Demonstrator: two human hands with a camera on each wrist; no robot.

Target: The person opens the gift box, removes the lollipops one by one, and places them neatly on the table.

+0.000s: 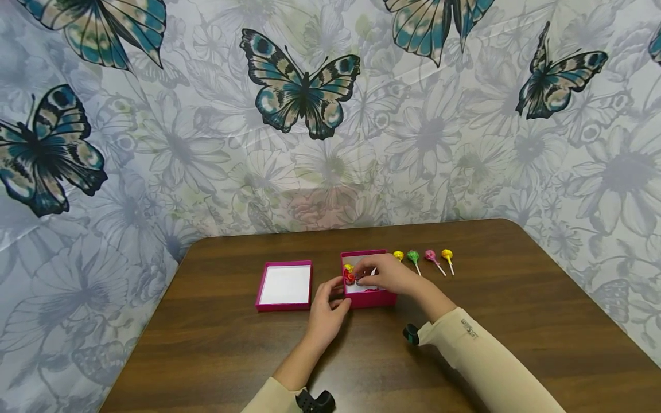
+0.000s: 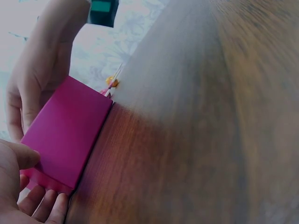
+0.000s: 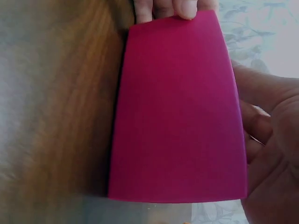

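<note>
A pink box (image 1: pixel 370 299) with a pale inside stands on the table. My left hand (image 1: pixel 327 312) grips its left end, the thumb on the front wall and the fingers along the side, as the left wrist view shows. Inside at the left lie a yellow lollipop (image 1: pixel 348 268) and a red lollipop (image 1: pixel 349 278). My right hand (image 1: pixel 387 274) reaches over the right part of the box, fingers bent down inside. A thin white stick (image 3: pixel 257 140) shows between those fingers in the right wrist view; the rest of that lollipop is hidden.
The matching pink lid (image 1: pixel 284 306) lies left of the box, its white inside up. Right of the box is a row of lollipops: yellow (image 1: pixel 398 256), green (image 1: pixel 413 256), pink (image 1: pixel 431 255) and yellow (image 1: pixel 447 254). A butterfly-print cloth (image 1: pixel 320 178) hangs behind the wooden table (image 1: pixel 206 344).
</note>
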